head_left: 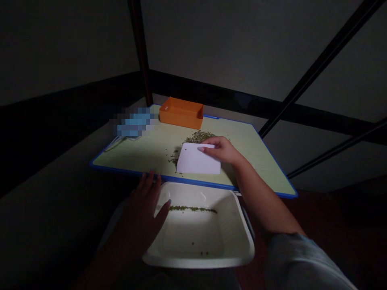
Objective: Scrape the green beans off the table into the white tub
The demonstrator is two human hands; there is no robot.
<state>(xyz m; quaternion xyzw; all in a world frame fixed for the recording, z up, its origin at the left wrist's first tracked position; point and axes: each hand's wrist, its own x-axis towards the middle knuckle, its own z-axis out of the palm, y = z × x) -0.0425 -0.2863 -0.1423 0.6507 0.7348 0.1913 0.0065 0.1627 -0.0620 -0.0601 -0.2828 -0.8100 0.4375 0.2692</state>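
Observation:
My right hand grips a white scraper-like card, thumb on its near face. The card stands tilted on the table, with a pile of small green-brown grains just behind it and a few loose grains at its left. Fingers spread, my left hand lies at the left rim of a white plastic basin, close to the table's front edge. A line of grains runs along the basin's far bottom edge, and a few single ones lie nearer to me.
The pale yellow table has a blue edge. An orange open box stands at its back left. Left of that is a blurred-out blue thing with a white cord or strap. Walls rise behind the table and on the left.

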